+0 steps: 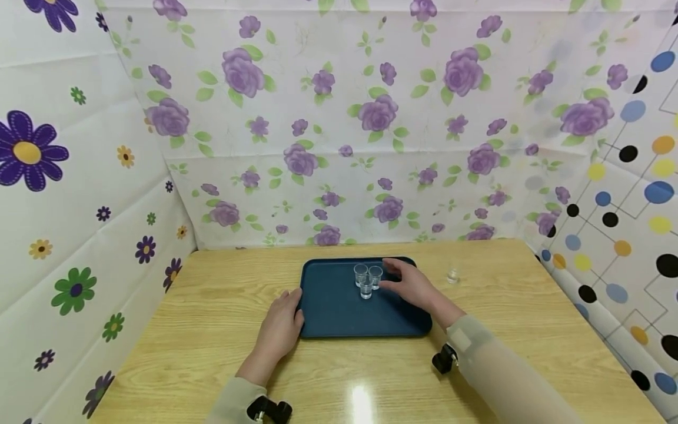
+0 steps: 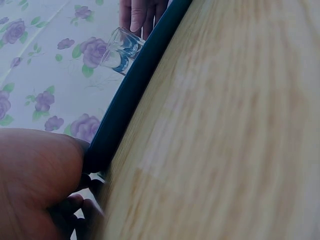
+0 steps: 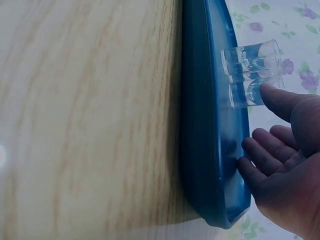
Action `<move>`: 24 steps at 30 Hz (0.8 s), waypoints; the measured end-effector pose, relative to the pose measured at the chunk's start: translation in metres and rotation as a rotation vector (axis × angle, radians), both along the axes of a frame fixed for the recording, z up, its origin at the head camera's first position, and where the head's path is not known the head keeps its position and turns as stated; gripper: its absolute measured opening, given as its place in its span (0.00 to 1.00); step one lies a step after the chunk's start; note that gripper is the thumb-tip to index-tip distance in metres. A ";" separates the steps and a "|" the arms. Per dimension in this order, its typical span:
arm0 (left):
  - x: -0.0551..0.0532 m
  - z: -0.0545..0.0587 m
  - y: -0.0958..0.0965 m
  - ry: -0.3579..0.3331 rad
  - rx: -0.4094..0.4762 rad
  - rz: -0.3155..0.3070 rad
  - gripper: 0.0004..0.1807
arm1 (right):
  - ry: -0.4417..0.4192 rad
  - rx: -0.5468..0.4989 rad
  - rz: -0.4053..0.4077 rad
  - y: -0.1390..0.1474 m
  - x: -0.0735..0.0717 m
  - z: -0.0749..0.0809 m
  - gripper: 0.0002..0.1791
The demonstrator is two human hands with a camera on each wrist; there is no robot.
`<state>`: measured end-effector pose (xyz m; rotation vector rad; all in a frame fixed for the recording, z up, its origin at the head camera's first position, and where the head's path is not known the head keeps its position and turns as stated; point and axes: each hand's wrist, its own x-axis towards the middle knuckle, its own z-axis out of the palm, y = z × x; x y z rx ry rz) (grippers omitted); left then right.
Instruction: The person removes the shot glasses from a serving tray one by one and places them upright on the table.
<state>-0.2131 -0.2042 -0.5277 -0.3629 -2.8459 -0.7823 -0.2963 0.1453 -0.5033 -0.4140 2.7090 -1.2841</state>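
Note:
Three small clear shot glasses (image 1: 366, 288) stand grouped on a dark blue tray (image 1: 331, 315), right of its middle. My right hand (image 1: 410, 285) is over the tray's right side, just beside the glasses. Its thumb and fingers are spread apart with nothing between them. In the right wrist view the thumb overlaps one shot glass (image 3: 250, 57) of the group. At the tray's left edge rests my left hand (image 1: 281, 321), fingers lying along the rim. The left wrist view shows the palm side (image 2: 40, 180) right against the tray's corner.
Another small clear glass (image 1: 452, 275) stands on the wooden table (image 1: 212, 330), to the right of the tray. A flowered cloth (image 1: 339, 147) hangs behind the table, with patterned cloths along the left and right sides.

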 end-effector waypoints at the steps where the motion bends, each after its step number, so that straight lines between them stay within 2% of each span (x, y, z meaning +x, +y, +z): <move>1: 0.000 0.000 0.000 0.002 -0.001 0.000 0.28 | -0.002 -0.002 0.000 0.000 0.000 0.000 0.40; 24: 0.000 0.001 0.000 -0.006 -0.003 -0.008 0.28 | 0.004 -0.034 -0.013 -0.005 -0.002 -0.002 0.30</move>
